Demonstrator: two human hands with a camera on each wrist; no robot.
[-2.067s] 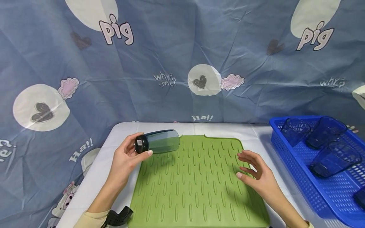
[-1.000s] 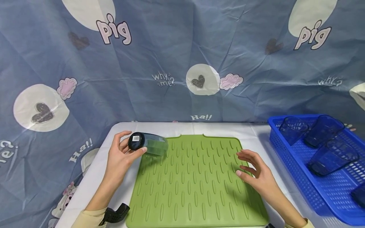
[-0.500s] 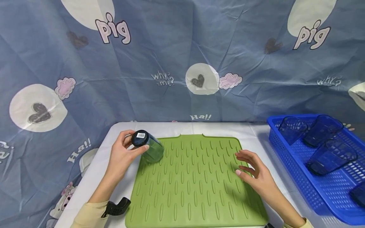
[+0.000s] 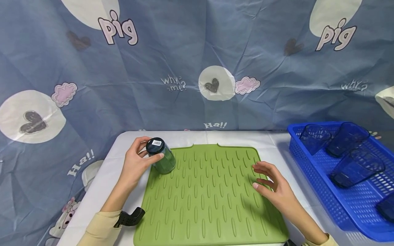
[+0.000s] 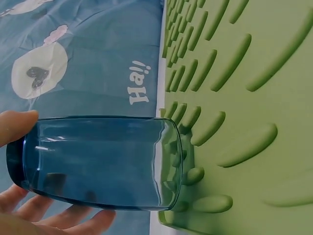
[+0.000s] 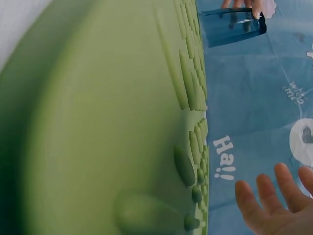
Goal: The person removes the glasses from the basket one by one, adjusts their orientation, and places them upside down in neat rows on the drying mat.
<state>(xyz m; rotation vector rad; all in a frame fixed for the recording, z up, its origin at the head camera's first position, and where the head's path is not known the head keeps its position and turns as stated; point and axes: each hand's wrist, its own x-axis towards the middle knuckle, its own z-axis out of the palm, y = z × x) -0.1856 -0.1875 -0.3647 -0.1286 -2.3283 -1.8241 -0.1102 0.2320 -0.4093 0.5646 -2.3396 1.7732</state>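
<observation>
My left hand [image 4: 133,164] grips a blue-tinted glass [image 4: 166,162] near its dark base, which faces up with a white label on it. The glass is upside down over the back left corner of the green ridged mat [image 4: 209,198]. In the left wrist view the thumb and fingers hold the base end of the glass [image 5: 102,161], and its rim is at the mat's ridges. My right hand [image 4: 277,188], fingers loosely bent and holding nothing, hovers above the mat's right edge. The right wrist view shows its spread fingers and the glass [image 6: 232,25] farther off.
A blue perforated basket [image 4: 320,191] stands at the right, with several glasses in it, among them one tilted glass [image 4: 357,169]. White cloth [image 4: 101,191] covers the table around the mat. A printed blue curtain [image 4: 172,41] hangs behind.
The glass has turned from lying sideways to base-up and has come down toward the mat's back left corner, still in my left hand. My right hand has hardly moved.
</observation>
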